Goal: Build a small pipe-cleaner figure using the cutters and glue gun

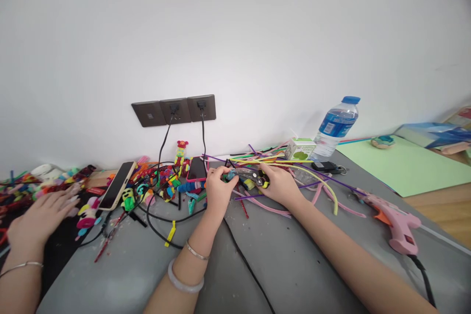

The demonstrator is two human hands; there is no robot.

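Note:
My left hand (218,190) pinches a small blue fuzzy piece (231,174), possibly pipe cleaner, above the middle of the grey table (294,274). My right hand (281,185) is closed round the black and yellow handles of a pair of scissors (253,175). Their metal blades point left and reach the blue piece at my left fingertips. Whether the blades touch it I cannot tell. Behind and beside my right hand lie yellow pipe cleaners (333,191), with pink and purple ones among them. A phone with a pink edge (196,169) lies just behind my left hand.
Another person's hand (42,213) rests at the far left among colourful craft pieces. A second phone (118,185) and black cables (245,260) lie on the table. On the right are a pink glue gun (399,225), a water bottle (336,125), a small carton (300,149) and green paper (415,171).

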